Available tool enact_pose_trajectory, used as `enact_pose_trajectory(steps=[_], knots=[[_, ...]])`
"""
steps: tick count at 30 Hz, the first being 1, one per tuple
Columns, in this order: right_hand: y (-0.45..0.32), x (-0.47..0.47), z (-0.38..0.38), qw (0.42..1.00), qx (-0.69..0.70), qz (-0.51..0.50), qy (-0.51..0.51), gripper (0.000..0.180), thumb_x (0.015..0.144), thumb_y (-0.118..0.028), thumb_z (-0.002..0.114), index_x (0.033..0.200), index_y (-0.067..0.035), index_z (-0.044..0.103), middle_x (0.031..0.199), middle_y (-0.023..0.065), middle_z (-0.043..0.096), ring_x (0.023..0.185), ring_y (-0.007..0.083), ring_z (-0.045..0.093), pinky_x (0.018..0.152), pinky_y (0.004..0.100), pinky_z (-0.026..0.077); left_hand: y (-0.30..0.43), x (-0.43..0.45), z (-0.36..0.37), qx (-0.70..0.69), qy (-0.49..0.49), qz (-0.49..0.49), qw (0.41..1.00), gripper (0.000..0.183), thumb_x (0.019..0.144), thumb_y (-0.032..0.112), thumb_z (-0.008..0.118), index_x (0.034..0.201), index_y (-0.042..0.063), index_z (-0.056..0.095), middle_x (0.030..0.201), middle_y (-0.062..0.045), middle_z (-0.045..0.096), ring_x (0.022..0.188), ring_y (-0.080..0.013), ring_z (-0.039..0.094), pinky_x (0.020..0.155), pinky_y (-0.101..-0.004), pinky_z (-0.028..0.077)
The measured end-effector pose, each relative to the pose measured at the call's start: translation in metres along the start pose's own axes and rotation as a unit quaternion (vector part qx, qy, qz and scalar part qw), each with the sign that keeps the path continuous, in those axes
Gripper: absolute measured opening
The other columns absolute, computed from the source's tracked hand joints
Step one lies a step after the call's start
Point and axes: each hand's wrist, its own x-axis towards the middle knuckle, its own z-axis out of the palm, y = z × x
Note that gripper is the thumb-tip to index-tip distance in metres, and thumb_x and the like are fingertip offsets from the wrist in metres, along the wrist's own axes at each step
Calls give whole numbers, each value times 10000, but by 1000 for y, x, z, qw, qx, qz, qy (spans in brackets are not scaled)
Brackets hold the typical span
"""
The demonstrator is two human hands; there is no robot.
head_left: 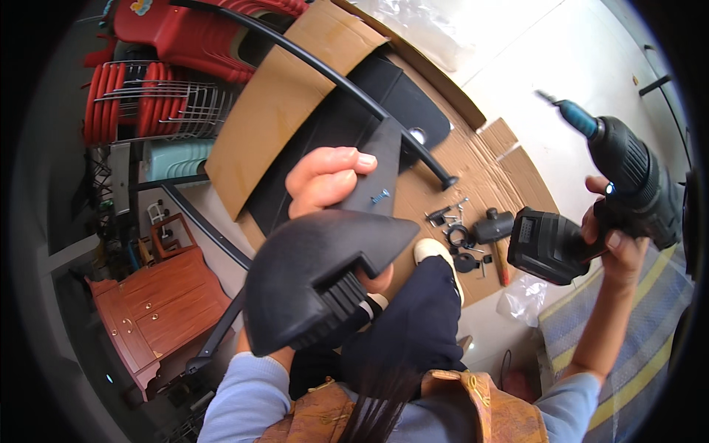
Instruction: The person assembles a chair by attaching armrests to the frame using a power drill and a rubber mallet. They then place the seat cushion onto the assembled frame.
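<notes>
My left hand (324,180) grips a flat dark bar (382,160) with a rounded black plastic cover (310,266) at its near end. Thumb and fingers wrap around from both sides, partly hidden by the cover. A blue-tinted screw (380,196) sticks up from the bar, just beyond the cover. At its far end the bar meets a long black metal tube (332,72); whether they are joined is hard to tell. Off to the right, my right hand (620,249) holds a black cordless drill (637,171) by its handle. Its bit points up and to the left, away from the screw.
Flattened cardboard (476,166) covers the floor, bearing a black panel (421,108), loose hardware (448,216) and a mallet (493,226). At left stand stacked red stools (188,39) and a wooden cabinet (166,315). Clear plastic bags (523,299) lie nearby.
</notes>
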Motion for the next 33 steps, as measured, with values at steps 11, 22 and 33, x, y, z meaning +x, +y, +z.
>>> enact_pose_trajectory(steps=[11,22,33], knots=[[-33,73,28,942,-223,137,-212,584,497,-110,738,1055,-7,601,915,47,640,817,162,582,753,304,474,-5,1,6,-77,7,21,997,671,869,557,455,1293,49,343,1146,-191,481,969,-265,522,833,-369,442],[-18,74,23,954,-155,96,-238,570,478,-64,766,1028,-23,623,940,57,653,845,183,592,783,320,475,-6,5,7,-103,2,28,994,598,890,496,455,1260,36,360,1030,-167,511,917,-267,539,822,-392,446],[-34,94,45,917,-184,136,-327,546,503,-195,802,977,16,632,814,97,661,680,166,606,600,275,489,-1,6,6,-111,4,9,994,477,913,362,473,1262,57,361,1055,-166,506,950,-263,533,853,-393,433]])
